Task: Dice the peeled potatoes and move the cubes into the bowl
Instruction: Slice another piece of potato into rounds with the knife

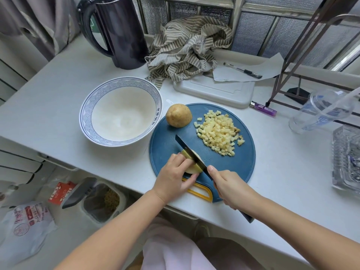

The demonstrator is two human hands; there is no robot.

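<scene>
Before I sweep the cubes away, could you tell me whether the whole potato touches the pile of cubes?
Apart. The head view shows a strip of bare blue cutting board between the whole potato and the pile of cubes.

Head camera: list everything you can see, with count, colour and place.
board: one, blue, round, counter centre
cubes: one pile, pale yellow, right side of board
potato: one, tan, whole, far left of board
piece: one, pale, near edge of board, under the knife
knife: one, black blade, cutting the piece
bowl: one, white with blue rim pattern, left of board, no cubes in it
kettle: one, black, back left
cloth: one, beige striped, back centre
tray: one, white, behind board
paper: one sheet, white, partly on tray
pen: one, dark, on paper
lighter: one, purple, between tray and cup
cup: one, clear, right
dish: one, clear glass, right edge
bin: one, grey, floor left
left hand: holds piece
right hand: grips knife
</scene>
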